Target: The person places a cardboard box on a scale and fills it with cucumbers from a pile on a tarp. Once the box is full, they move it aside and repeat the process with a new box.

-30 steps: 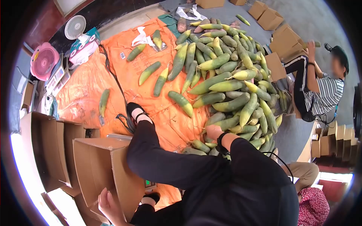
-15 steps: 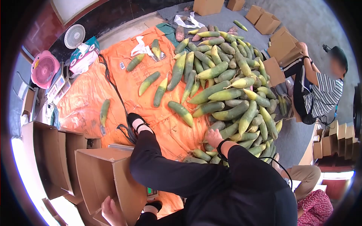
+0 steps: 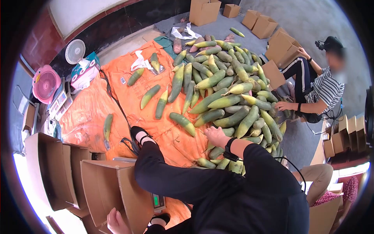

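My right hand (image 3: 216,136), with a black watch on its wrist, reaches to the near left edge of a big heap of green radishes (image 3: 228,102). Its fingers look loosely extended over the radishes, with nothing visibly lifted. A loose green radish (image 3: 182,123) lies on the orange sheet just beyond the fingertips. At the lower left, my left hand (image 3: 116,222) is beside the opening of a cardboard box (image 3: 100,183). Its fingers are slightly bent and apart, with nothing seen in them. Beside that box is a scale with a lit green display (image 3: 156,200).
Several radishes lie scattered on the orange sheet (image 3: 132,105), crossed by a black cable (image 3: 119,95). More open boxes (image 3: 46,167) stand at left. Two fans, one pink (image 3: 46,84), stand at the back left. A co-worker (image 3: 323,85) sits right of the heap; another person's leg (image 3: 317,181) shows lower right.
My right hand has shifted up and left along the heap's edge. My left hand stays by the box. The co-worker has lowered one hand from the box toward the heap.
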The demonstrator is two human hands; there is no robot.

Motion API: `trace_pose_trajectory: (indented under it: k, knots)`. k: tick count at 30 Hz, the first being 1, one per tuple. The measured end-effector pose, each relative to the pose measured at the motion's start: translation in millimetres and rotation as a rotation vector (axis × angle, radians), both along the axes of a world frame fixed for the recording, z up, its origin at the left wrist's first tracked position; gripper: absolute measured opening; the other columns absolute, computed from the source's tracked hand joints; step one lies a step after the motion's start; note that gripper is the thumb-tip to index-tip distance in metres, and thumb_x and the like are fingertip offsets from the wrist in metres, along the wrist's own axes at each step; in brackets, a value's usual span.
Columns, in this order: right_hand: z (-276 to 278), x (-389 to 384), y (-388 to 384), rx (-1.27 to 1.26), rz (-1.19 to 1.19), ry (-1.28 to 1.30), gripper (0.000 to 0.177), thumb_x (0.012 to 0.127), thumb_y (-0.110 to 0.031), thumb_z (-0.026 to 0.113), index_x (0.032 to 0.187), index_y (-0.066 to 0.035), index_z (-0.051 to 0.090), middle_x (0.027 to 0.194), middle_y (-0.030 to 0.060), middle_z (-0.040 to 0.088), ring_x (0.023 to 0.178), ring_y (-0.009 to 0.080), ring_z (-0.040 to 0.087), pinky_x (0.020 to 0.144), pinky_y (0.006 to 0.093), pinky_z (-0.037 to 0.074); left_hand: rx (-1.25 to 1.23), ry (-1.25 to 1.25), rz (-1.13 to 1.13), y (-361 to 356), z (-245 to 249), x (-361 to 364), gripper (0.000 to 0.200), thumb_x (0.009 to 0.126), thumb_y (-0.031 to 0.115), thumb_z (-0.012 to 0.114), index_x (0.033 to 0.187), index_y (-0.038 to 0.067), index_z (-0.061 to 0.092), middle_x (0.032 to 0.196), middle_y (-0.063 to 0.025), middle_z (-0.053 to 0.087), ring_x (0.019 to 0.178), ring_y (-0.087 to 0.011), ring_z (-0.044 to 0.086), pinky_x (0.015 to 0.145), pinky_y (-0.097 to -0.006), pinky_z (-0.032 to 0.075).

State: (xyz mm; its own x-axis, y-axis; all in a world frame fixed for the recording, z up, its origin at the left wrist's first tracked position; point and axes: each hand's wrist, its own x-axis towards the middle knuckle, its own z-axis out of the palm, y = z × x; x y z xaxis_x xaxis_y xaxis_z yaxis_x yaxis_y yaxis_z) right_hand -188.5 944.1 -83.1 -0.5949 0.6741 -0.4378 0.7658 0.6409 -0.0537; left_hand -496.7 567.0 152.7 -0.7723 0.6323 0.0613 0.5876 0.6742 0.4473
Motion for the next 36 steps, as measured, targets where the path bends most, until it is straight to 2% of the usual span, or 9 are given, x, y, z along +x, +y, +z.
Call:
trace_pose_trajectory:
  k: [11,15,17,19,22,25,27,31,36]
  knots:
    - [5.6,-16.7,-45.1,-0.238,-0.203,0.289,0.03,0.085,-0.018,0.058,0.111,-0.006,0.048,0.111,0.0161,0.061,0.11,0.033,0.056,0.085,0.0479,0.045,0.089,-0.016,-0.012,-19.3,3.6,8.3,0.026,0.088,0.016,0.06,0.099,-0.007,0.066,0.097,-0.0226,0.067,0.09,-0.0344,0.065,0.083,-0.0394,0.049]
    - [-7.7,-15.9,-43.4,-0.209,-0.122,0.393,0.028,0.086,-0.02,0.055,0.107,-0.002,0.051,0.099,0.0228,0.061,0.094,0.04,0.059,0.08,0.0475,0.048,0.149,-0.051,-0.052,-36.0,-21.8,-2.2,0.02,0.083,0.004,0.06,0.101,-0.005,0.063,0.085,-0.0178,0.063,0.075,-0.0304,0.062,0.069,-0.0347,0.05]
    - [-29.7,-18.5,-30.9,-0.182,-0.052,0.349,0.029,0.085,-0.017,0.056,0.111,-0.005,0.049,0.1,0.0202,0.061,0.094,0.0387,0.06,0.078,0.0471,0.049,0.109,-0.139,0.03,-31.0,-10.8,4.9,0.02,0.082,0.007,0.061,0.099,-0.003,0.065,0.093,-0.0195,0.065,0.085,-0.0335,0.064,0.076,-0.0362,0.05]
    - [-56.8,-28.8,-8.5,-0.034,0.139,0.364,0.015,0.085,-0.012,0.055,0.098,-0.004,0.055,0.088,0.0206,0.06,0.082,0.0388,0.06,0.07,0.0468,0.048,0.124,-0.188,0.074,-30.4,-8.8,8.0,0.019,0.082,0.008,0.061,0.099,0.0,0.065,0.093,-0.0183,0.065,0.084,-0.0338,0.063,0.075,-0.0362,0.05]
    - [28.8,-73.4,-17.8,-0.159,0.035,0.877,0.014,0.084,-0.007,0.056,0.097,-0.004,0.054,0.089,0.0171,0.058,0.085,0.0316,0.058,0.079,0.0395,0.046,0.128,-0.104,0.021,-39.7,-22.2,5.8,0.02,0.082,0.012,0.064,0.099,0.001,0.065,0.088,-0.0175,0.062,0.082,-0.0365,0.061,0.072,-0.0381,0.049]
    - [95.4,-117.1,-7.1,-0.259,0.086,0.973,0.013,0.087,-0.007,0.054,0.1,-0.004,0.053,0.094,0.0075,0.055,0.089,0.0182,0.052,0.083,0.0307,0.043,0.108,-0.204,0.035,-38.8,-24.3,8.6,0.023,0.082,0.017,0.066,0.1,0.003,0.065,0.09,-0.0143,0.064,0.084,-0.0345,0.062,0.073,-0.038,0.051]
    - [158.6,-148.1,-20.8,-0.195,0.161,1.087,0.015,0.091,-0.008,0.053,0.105,-0.004,0.054,0.102,0.0051,0.055,0.094,0.0167,0.052,0.085,0.0304,0.042,0.068,-0.148,0.005,-40.2,-31.3,11.0,0.029,0.081,0.024,0.067,0.103,0.005,0.065,0.093,-0.0133,0.064,0.086,-0.0339,0.063,0.074,-0.0401,0.052]
    - [248.7,-203.6,-48.8,-0.5,0.223,1.411,0.022,0.098,-0.009,0.043,0.115,0.001,0.053,0.12,0.0119,0.054,0.111,0.0204,0.052,0.099,0.0335,0.041,-0.134,-0.241,-0.011,-39.4,-37.2,11.8,0.03,0.084,0.031,0.064,0.101,0.006,0.063,0.096,-0.0133,0.062,0.091,-0.033,0.062,0.076,-0.0421,0.052]
    - [281.4,-264.6,-117.0,-0.852,0.469,1.535,0.024,0.098,-0.009,0.044,0.119,0.002,0.051,0.124,0.0136,0.053,0.115,0.0219,0.051,0.1,0.0341,0.042,-0.105,-0.135,-0.078,-34.1,-64.6,15.6,0.023,0.081,0.026,0.066,0.092,0.006,0.065,0.091,-0.0132,0.065,0.088,-0.031,0.065,0.073,-0.0399,0.054]
